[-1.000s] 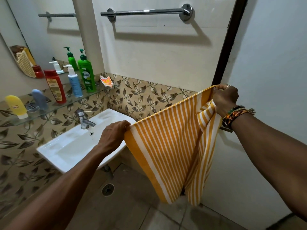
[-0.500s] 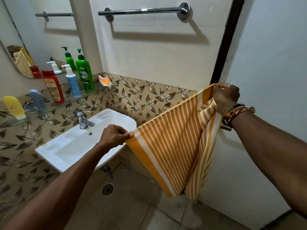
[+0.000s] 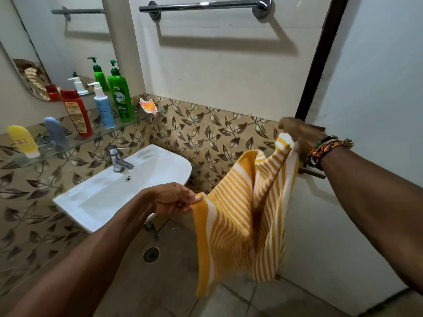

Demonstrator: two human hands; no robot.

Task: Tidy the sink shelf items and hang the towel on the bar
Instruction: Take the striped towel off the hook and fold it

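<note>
Yellow-striped towel [image 3: 242,216] hangs slack well below the bar [image 3: 201,6], left hand [image 3: 174,199] and right hand [image 3: 299,136] apart, each pinching a top corner, likely to spread it for draping.

Both bare arms reach forward into the frame. The left hand [image 3: 174,199], at centre, is turned knuckles-up, its fingers [image 3: 194,199] and thumb closed in a pinch on a corner of a striped towel [image 3: 242,216]. The right hand [image 3: 299,136], higher at centre right, grips the towel's opposite corner in a closed fist, wrist bent slightly down and ringed with beaded bracelets [image 3: 325,148]. The right forearm runs in from the right edge, the left from the lower left.
</note>
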